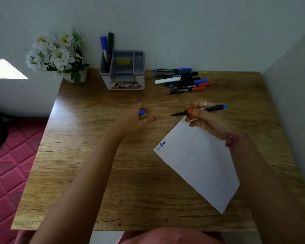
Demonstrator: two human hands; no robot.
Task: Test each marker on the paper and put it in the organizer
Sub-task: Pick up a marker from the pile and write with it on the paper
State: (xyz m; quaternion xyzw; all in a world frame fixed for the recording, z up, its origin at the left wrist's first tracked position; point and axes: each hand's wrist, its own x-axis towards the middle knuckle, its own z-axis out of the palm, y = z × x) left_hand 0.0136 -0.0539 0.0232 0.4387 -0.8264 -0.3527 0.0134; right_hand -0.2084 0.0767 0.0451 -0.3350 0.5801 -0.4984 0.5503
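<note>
One marker (203, 109) is live: you've got it pinched across the barrel in your right hand (209, 120), right of frame centre, uncapped tip pointing toward frame left and hanging just past the paper's (197, 164) top corner, blue butt end sticking out to the right. Your left hand (138, 118), at mid-frame, has fingers curled round its blue cap (142, 113), kept off to the side so it can go back on fast without hunting for it. Hold looks like a writing grip, so my read is you're mid-step: cap off, stroke not yet made with this one. Paper sits angled in the lower right, likely rotated to suit your wrist; two small scribbles (161, 145) sit at its left corner, one greenish, one blue, which matches the two markers (106, 48) standing upright in the organizer's (125, 80) left slot at upper centre. Other compartments look unfilled, though I can't see their floors well. Untested pile (181, 81) lies flat in a row at upper right, just right of the organizer, caps mostly blue, green, red, plus a white-barrelled one. Sensible flow: pile, paper, organizer, right to left. Wooden desk (95, 173) carries everything; flower pot (60, 57) at upper left is well clear of the work. Red quilted surface (7, 164) shows at lower left beyond the desk edge.
</note>
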